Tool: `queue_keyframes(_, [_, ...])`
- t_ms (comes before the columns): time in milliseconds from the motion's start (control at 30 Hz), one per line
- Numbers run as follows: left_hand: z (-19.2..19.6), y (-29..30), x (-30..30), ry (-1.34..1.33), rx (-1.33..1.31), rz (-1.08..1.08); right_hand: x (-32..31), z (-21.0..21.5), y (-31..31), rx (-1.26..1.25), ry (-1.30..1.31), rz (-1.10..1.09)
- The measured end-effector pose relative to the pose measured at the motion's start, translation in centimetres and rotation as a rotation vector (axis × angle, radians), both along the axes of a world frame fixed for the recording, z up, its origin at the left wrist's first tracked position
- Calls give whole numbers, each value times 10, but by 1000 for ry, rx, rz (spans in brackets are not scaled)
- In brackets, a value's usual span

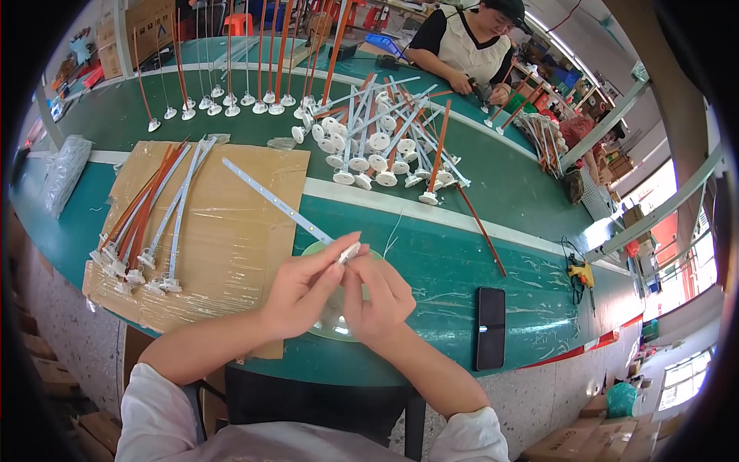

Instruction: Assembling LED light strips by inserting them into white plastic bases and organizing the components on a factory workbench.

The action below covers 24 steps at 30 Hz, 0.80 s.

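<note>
Just above the near edge of the green table, my left hand (302, 291) and my right hand (376, 296) meet, fingers closed round a small white end piece (349, 252). From it a narrow LED strip (273, 200) with small yellowish chips slants up and away to the left. The fingertips hide part of the joint between strip and end piece. Below my hands a round, pale green bowl (329, 327) shows in part. To the left, a bundle of LED strips with white round bases (181, 208) and reddish-brown backs lies on a flat cardboard sheet (231, 269).
A large heap of similar strips (377, 142) covers the middle of the belt; several others stand upright in a row (231, 100) at far left. A black phone (490, 327) and a yellow tool (580, 276) lie at right. Across the belt a person (469, 50) works.
</note>
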<state>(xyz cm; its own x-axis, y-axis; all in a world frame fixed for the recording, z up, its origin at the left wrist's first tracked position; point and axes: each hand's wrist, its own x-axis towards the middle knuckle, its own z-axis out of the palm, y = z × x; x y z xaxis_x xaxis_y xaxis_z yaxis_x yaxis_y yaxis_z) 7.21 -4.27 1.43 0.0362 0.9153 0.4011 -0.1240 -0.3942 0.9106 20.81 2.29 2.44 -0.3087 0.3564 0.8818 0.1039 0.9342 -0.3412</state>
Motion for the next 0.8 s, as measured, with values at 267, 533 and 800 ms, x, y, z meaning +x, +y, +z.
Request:
queue_keyframes(267, [5, 4, -16, 237, 73, 150, 19, 6, 2, -11, -143, 35])
queue_keyframes(533, [8, 23, -45, 52, -52, 219, 38, 24, 30, -471, -409, 15])
queue_keyframes(800, [7, 24, -48, 106, -103, 115, 25, 17, 27, -241, -854, 54])
